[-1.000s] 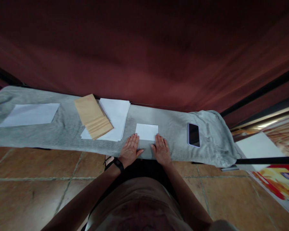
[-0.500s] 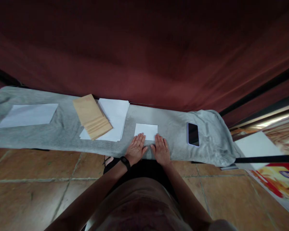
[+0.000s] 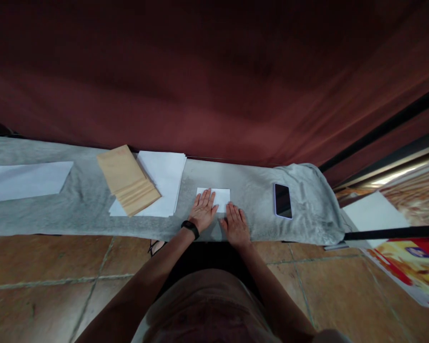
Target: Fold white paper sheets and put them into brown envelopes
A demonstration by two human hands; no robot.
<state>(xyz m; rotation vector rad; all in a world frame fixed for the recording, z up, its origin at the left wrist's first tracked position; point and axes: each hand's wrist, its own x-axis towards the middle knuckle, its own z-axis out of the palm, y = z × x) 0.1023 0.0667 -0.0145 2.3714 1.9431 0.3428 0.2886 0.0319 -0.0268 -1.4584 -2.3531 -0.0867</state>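
Note:
A small folded white paper [image 3: 219, 195] lies on a grey cloth [image 3: 250, 190] that covers a long narrow surface. My left hand [image 3: 203, 209] rests flat on the paper's left half, fingers stretched out, a black band on the wrist. My right hand [image 3: 235, 223] lies flat on the cloth just below the paper's right edge, fingers apart and fingertips touching it. Neither hand holds anything.
To the left lie a stack of brown envelopes [image 3: 127, 180] partly over a stack of white sheets [image 3: 164, 178], and another white sheet [image 3: 25, 180] at far left. A dark phone [image 3: 282, 200] lies right of the paper. A dark red curtain hangs behind; tiled floor below.
My left hand has slid up from the cloth onto the folded paper and now covers its left part. My right hand has stayed about where it was. The view shifted slightly.

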